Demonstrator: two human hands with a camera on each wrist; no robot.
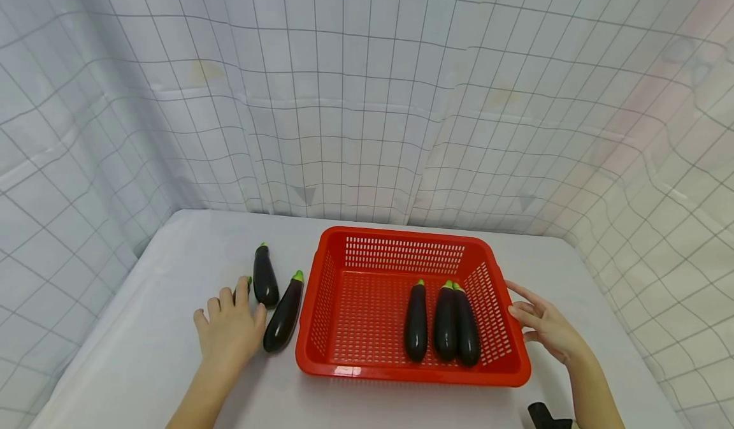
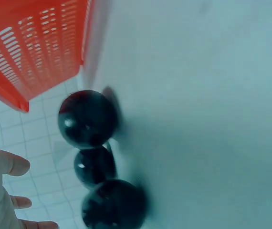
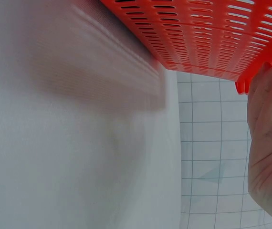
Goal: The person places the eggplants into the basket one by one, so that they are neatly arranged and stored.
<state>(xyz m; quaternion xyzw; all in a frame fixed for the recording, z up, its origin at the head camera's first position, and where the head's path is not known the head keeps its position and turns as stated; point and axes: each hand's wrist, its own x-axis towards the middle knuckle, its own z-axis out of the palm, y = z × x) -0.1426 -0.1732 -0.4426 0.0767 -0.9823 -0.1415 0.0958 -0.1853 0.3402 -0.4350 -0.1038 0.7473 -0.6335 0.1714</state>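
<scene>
My left hand (image 1: 229, 330) hovers over an eggplant (image 1: 249, 280) on the white table, fingers spread and straight; most of that eggplant is hidden beneath it. Two more dark eggplants with green stem ends lie just right of the hand, one farther back (image 1: 265, 277) and one slanted beside the basket (image 1: 284, 314). The left wrist view shows rounded ends of three eggplants (image 2: 89, 119). At the right side of the red plastic basket (image 1: 413, 378), my right hand (image 1: 547, 327) touches the rim with its fingertips and thumb, fingers loosely extended. Three eggplants (image 1: 415, 324) lie lengthwise in the basket's right half.
White cloth covers the table (image 1: 132, 346). A white curtain with a grid of dark lines (image 1: 367, 110) encloses the back and sides. A black object (image 1: 541, 416) shows beside the right forearm at the bottom edge.
</scene>
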